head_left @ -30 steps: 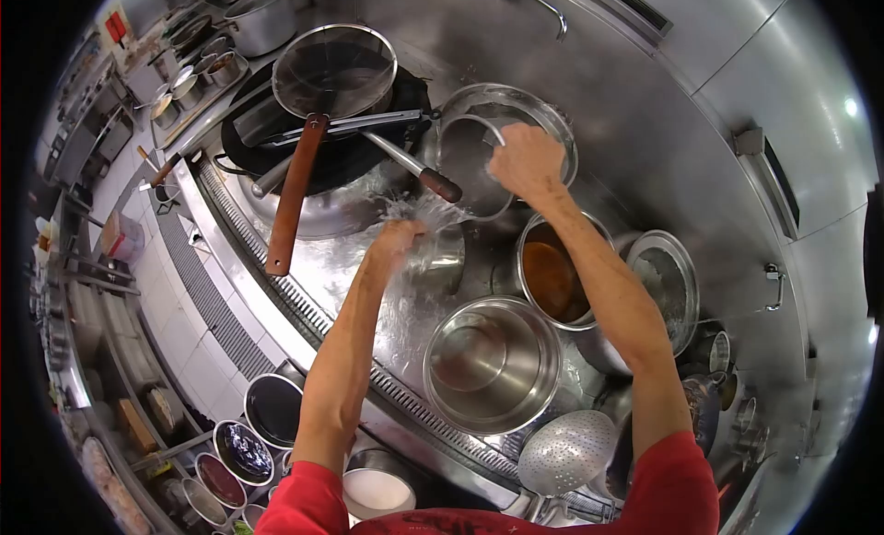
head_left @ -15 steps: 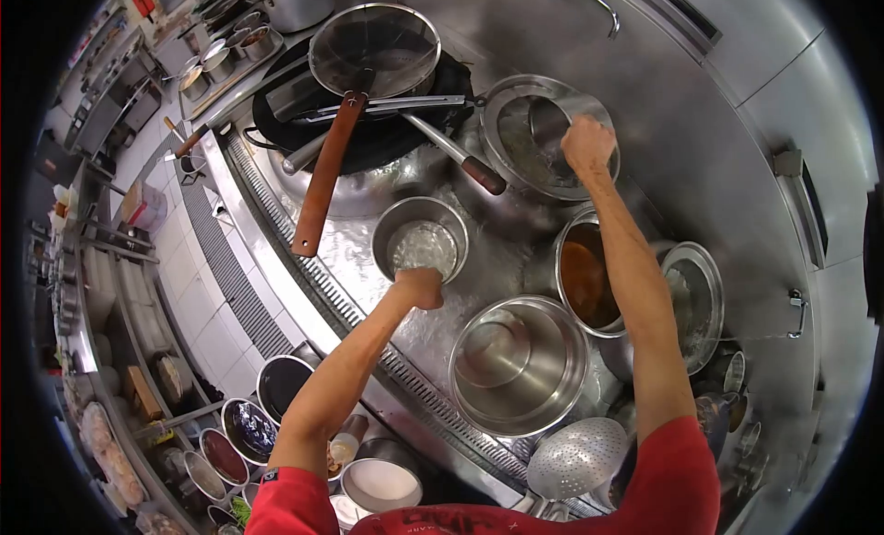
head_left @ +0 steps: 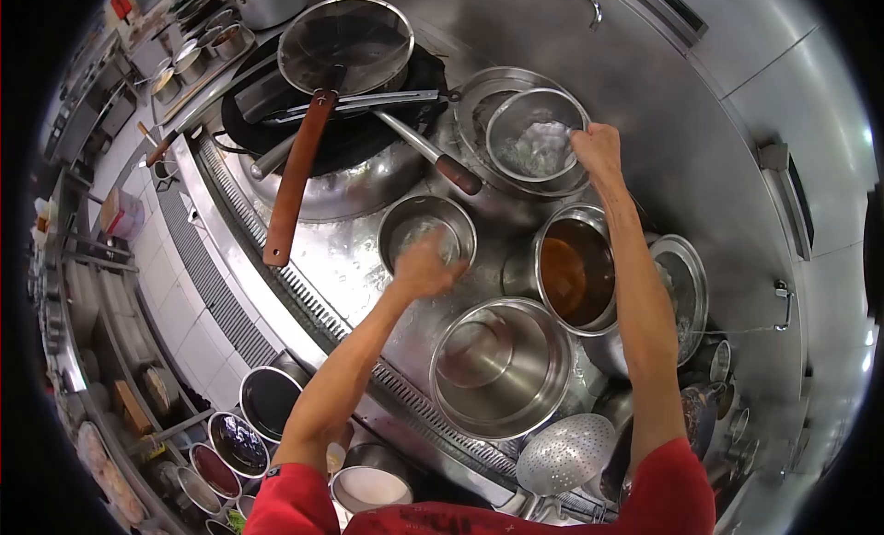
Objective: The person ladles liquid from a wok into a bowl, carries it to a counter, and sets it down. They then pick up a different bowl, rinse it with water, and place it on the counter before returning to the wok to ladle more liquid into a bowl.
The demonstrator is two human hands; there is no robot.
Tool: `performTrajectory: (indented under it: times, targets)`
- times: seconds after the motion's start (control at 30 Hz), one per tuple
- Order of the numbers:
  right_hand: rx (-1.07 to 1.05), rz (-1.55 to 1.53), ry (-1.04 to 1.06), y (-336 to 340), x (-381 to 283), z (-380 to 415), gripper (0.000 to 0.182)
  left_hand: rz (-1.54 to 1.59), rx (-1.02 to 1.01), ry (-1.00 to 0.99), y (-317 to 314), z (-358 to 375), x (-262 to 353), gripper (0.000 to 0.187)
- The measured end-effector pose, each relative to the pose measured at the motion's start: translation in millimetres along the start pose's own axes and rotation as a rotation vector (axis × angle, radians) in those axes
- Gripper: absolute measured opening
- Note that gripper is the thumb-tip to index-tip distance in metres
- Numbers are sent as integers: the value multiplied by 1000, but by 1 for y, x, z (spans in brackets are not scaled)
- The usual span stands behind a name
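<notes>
My right hand (head_left: 599,153) is closed on the rim of a steel pot (head_left: 502,162) with churning, clear water inside. That pot is tilted toward me above a wide metal basin (head_left: 471,98) set in the counter. My left hand (head_left: 428,268) is over the near side of a smaller steel pot (head_left: 394,215) that has clear liquid in it. Its fingers are smeared by motion and overlap the opening. Between my forearms stands a large steel pot (head_left: 529,388). Beside my right forearm is a pot (head_left: 599,250) with brown liquid.
A mesh strainer (head_left: 345,42) with a long brown handle lies across a black wok (head_left: 244,121), with ladles beside it. Near me are a perforated skimmer (head_left: 564,457) and several sauce containers (head_left: 241,443). Water runs from a tap (head_left: 783,305) at the right.
My right hand has lifted the steel pot into view, tilted over the basin. My left hand has moved from the small pot's near rim to over its opening. The view shifted slightly.
</notes>
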State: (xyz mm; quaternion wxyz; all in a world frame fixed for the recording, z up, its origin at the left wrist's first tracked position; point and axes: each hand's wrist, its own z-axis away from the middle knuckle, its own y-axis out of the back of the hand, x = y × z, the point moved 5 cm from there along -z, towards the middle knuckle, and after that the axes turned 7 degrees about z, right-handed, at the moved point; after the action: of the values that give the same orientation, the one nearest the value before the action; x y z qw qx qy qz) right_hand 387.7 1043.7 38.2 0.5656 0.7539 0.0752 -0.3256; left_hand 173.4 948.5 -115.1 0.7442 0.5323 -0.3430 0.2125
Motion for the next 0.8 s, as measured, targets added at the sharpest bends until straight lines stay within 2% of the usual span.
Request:
performTrajectory:
  times: [0.03,0.07,0.1,0.17,0.23,0.3,0.37,0.4,0.47,0.5,0.57,0.6,0.63,0.7,0.8]
  targets:
    - [8,2,-9,-2,17,-9,19,-82,256,-114,16,-4,-6,77]
    - [-5,103,16,8,-2,3,19,-159,511,-224,33,-3,-5,77]
    - [-22,203,46,17,-23,15,19,-265,608,-187,47,-2,1,75]
    - [-55,309,60,15,-31,19,18,-312,365,-80,47,-19,-12,69]
    - [8,519,335,11,-49,27,18,-394,338,-105,47,-31,-4,65]
    - [-1,545,354,5,-61,36,18,-466,300,-125,50,-37,13,62]
    - [-13,572,375,1,-64,39,18,-468,143,35,45,-48,13,52]
    - [-53,608,368,-1,-64,39,19,-465,140,28,46,-49,14,52]
    - [-103,647,359,-4,-53,36,20,-579,420,-275,49,-45,22,43]
    - [-88,647,373,-4,-51,34,20,-578,419,-275,43,-46,17,43]
    - [-73,641,380,2,-52,32,21,-450,550,-259,34,-34,16,40]
    - [-74,638,357,6,-54,31,21,-290,521,-193,23,-33,13,39]
    - [-71,633,335,11,-60,32,22,-296,520,-193,19,-32,26,39]
    - [-55,625,307,6,-42,18,21,149,401,324,-10,-42,7,35]
    - [-34,621,247,18,-53,15,21,115,478,302,-14,-53,34,35]
